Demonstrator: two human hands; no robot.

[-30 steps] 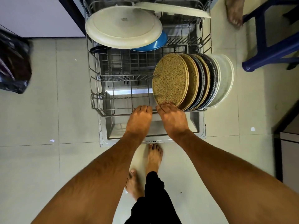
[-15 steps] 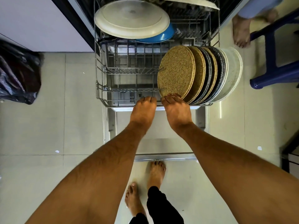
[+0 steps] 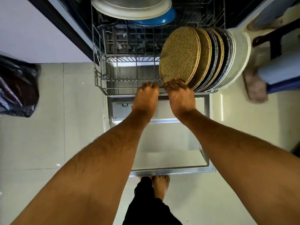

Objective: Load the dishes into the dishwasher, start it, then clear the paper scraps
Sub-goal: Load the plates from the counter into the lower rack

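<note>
Both my hands hold the front rail of the rack [image 3: 100, 78], fingers curled over the wire. My left hand [image 3: 146, 98] grips near the middle of the rail; my right hand [image 3: 180, 96] grips just beside it, knuckles touching the lower edge of the nearest plate [image 3: 179, 54]. Both arms reach out nearly straight, forearms bare, backs of the hands up.

I can read no writing or brand anywhere; the small marks on the door [image 3: 170, 143] are too small to make out.

The rack is grey wire, a grid of thin rods, partly inside the dishwasher. At its right side a row of round plates stands on edge, packed close: the front ones speckled tan and grainy, then dark speckled ones alternating with tan, then smooth white plates [image 3: 240, 54] at the far right. At the back a wide cream platter [image 3: 133, 8] lies tilted over a glossy blue dish [image 3: 162, 18]. The door lies open and flat below my hands, brushed metal inside.

The floor is pale square tile. A white paper scrap [image 3: 58, 164] lies on it left of my left arm, another small one [image 3: 82, 83] left of the rack. A crumpled black bag [image 3: 16, 88] sits at the far left.
</note>
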